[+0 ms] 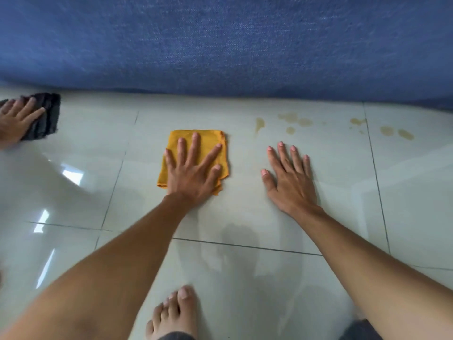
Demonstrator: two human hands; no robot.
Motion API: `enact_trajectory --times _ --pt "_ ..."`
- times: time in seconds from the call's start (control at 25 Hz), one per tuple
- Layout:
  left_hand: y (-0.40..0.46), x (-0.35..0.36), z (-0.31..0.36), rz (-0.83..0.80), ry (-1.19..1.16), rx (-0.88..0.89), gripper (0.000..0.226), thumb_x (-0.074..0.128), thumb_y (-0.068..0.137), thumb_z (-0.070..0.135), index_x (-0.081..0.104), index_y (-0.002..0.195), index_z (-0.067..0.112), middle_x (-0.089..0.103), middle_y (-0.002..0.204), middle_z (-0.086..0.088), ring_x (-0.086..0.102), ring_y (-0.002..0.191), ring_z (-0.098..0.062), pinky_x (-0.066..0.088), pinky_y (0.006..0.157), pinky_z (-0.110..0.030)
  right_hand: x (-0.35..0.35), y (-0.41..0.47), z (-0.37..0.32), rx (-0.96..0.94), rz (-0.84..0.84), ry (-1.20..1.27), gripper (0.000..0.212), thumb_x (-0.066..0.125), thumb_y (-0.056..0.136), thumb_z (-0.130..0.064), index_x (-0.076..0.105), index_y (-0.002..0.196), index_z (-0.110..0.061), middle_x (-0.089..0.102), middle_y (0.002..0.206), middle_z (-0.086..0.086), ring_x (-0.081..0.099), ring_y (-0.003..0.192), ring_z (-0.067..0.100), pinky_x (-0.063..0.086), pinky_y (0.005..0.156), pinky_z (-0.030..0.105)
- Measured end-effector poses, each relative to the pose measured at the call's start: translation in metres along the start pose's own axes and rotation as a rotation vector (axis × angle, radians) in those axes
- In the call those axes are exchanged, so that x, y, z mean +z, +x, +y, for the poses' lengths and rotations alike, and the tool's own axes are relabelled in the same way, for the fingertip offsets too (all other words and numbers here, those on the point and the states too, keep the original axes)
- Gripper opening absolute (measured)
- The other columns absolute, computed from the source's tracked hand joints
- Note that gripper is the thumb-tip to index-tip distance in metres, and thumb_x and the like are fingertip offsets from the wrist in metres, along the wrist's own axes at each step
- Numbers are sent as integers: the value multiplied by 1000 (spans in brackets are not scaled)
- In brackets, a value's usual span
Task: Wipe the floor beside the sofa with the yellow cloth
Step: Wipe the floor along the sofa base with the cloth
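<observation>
left hand (pixel 193 168) lies flat and open on the cloth (pixel 210 137) to push it. right hand (pixel 290 177) rests open on the floor (pixel 245 217) for balance, holding nothing.

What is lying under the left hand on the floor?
Under the left hand lies the folded yellow cloth, flat on the tiled floor. The floor beneath the cloth is covered, so stains there cannot be seen.

Folded yellow cloth (pixel 196 143) lying flat on glossy pale tiled floor (pixel 245 217), near blue sofa (pixel 220 45)
</observation>
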State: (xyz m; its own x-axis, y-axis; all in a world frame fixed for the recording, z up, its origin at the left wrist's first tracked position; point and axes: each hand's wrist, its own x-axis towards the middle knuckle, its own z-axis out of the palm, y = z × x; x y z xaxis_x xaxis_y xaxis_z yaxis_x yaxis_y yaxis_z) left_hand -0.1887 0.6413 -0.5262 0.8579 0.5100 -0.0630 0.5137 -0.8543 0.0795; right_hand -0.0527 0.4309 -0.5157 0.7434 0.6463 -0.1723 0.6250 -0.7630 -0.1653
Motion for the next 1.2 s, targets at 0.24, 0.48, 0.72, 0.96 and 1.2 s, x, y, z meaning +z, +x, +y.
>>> enact_trajectory --times 0.24,0.48,0.72,0.96,1.2 --pt "37 -8 -86 -30 -17 -330 55 16 92 62 3 146 59 -3 165 -3 -2 149 -39 0 112 -70 5 -3 0 -10 63 -4 63 21 101 -51 8 159 -29 4 169 -4 1 157 23 2 127 49" --pt "100 -5 -56 -19 -39 -366 58 6 88 66 -1 145 58 -6 165 -1 -7 149 -38 -7 111 -70 1 -12 51 142 228 80 63 24 98 -48 31 155 -22 28 164 0 21 154 21 14 125 51" --pt "135 -2 75 -41 -44 -171 60 8 89 62 3 148 52 -2 165 -5 -7 149 -40 -7 110 -71 5 -12 62 246 224 -11 63 27 97 -49 24 157 -28 19 167 5 13 155 30 6 124 58" --pt "118 3 188 -61 -72 101 59 16 92 58 11 150 49 -1 165 -7 -4 148 -42 -5 110 -70 -6 -17 70 248 303 157 61 23 97 -34 38 152 -17 37 160 7 30 151 27 15 125 49" --pt "45 5 187 -44 -78 201 57 18 94 59 10 150 50 1 165 -6 1 148 -42 -1 112 -69 -19 -28 87 183 228 291 53 40 102 -15 32 154 -6 31 162 14 24 153 27 14 126 44"
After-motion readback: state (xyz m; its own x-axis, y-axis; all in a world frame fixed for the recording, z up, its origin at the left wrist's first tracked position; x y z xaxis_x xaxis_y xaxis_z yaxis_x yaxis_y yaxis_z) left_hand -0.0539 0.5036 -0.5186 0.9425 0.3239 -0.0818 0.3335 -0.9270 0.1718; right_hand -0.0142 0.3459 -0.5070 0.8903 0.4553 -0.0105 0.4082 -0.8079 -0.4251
